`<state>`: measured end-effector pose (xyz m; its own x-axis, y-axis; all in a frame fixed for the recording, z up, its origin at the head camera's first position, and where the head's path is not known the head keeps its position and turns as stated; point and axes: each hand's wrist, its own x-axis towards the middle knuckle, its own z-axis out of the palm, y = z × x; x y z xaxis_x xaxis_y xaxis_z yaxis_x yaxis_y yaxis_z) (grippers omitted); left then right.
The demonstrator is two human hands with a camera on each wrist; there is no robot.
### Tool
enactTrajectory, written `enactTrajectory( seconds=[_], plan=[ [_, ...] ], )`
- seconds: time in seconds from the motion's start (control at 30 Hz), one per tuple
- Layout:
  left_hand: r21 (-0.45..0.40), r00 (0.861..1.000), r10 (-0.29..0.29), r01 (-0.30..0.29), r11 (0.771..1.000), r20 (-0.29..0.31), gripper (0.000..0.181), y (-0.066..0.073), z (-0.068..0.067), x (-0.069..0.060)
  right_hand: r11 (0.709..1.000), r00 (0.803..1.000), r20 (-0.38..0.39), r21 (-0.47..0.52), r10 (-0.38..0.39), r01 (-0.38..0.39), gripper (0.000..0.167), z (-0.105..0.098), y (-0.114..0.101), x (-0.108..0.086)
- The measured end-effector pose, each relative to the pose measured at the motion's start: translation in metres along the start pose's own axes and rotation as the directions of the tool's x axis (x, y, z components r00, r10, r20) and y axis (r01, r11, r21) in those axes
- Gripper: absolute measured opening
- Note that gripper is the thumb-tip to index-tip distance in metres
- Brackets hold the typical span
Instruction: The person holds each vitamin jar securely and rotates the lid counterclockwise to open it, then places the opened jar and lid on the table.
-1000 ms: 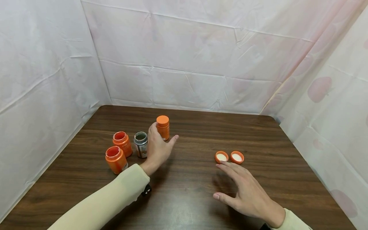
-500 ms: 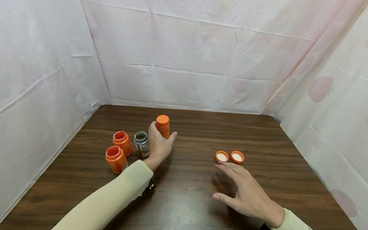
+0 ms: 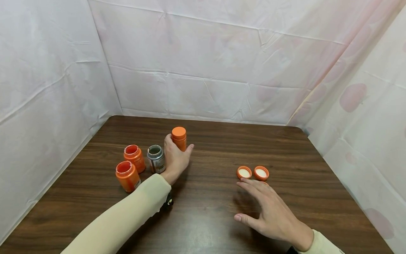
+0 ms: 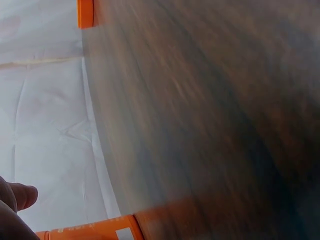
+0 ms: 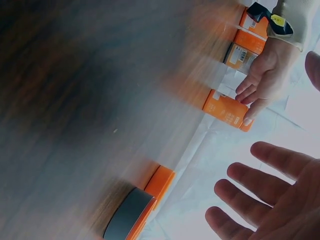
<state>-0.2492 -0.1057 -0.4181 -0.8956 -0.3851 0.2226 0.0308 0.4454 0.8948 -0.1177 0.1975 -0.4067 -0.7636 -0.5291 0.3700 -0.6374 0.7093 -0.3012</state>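
A capped orange bottle stands upright at the back, left of the middle. My left hand reaches around it, fingers at its left side and thumb off to the right, apart from it in the left wrist view. To the left stand a grey uncapped jar and two uncapped orange jars. My right hand hovers with spread fingers, holding nothing. Just beyond its fingertips lie two orange lids, pale insides up. In the right wrist view a dark grey lid shows beside the orange ones.
The brown wood-grain table is enclosed by pale hanging sheets at the back and both sides. Each wrist wears a dark strap, seen on the left wrist in the right wrist view.
My left hand has moved slightly forward around the capped orange bottle. The right hand, jars and lids have stayed in place.
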Motion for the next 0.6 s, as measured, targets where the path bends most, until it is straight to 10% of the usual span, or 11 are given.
enactTrajectory(
  seconds=[0.6],
  plan=[
    [0.025, 0.995, -0.102, 0.102, 0.994, -0.013, 0.090, -0.008, 0.008, 0.019, 1.000, 1.000, -0.001, 0.011, -0.017, 0.017, 0.079, 0.002, -0.001, -0.001]
  ],
)
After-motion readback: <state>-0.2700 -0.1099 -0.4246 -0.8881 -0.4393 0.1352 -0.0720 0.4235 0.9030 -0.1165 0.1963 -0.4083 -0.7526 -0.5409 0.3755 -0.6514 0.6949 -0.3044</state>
